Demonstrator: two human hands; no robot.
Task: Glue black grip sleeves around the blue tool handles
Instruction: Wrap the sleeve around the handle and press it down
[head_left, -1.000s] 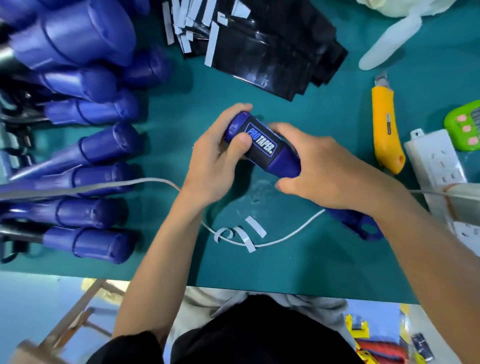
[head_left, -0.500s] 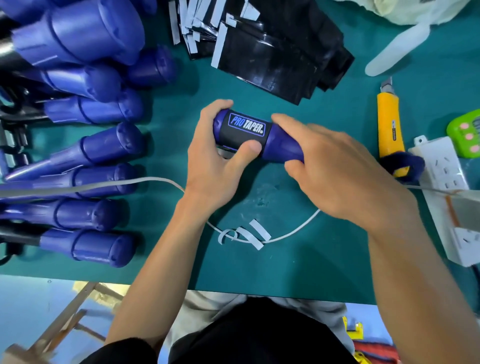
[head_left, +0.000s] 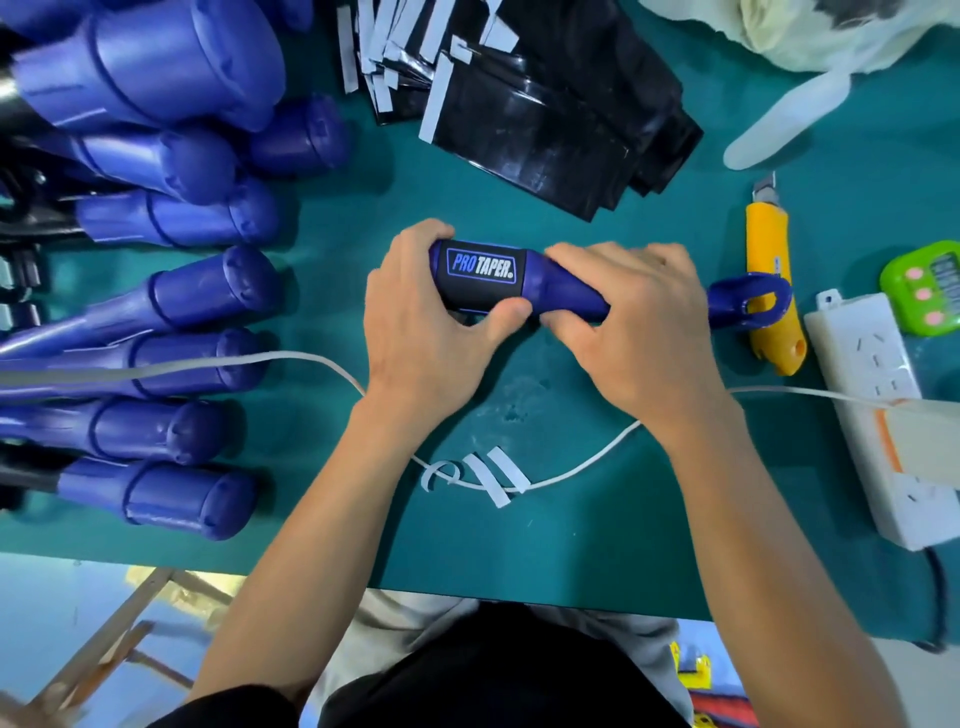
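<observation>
My desk has a dark teal top, and its near edge runs straight across in front of me. Below it to my left, the floor is pale blue and brightly lit, with a wooden frame standing on it

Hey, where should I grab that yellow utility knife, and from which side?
Take the yellow utility knife by its near butt end, from above, pinching its two long sides. Its blade tip points away from you and the loop of the blue tool handle crosses over its middle, so the near end is probably safest.
</observation>
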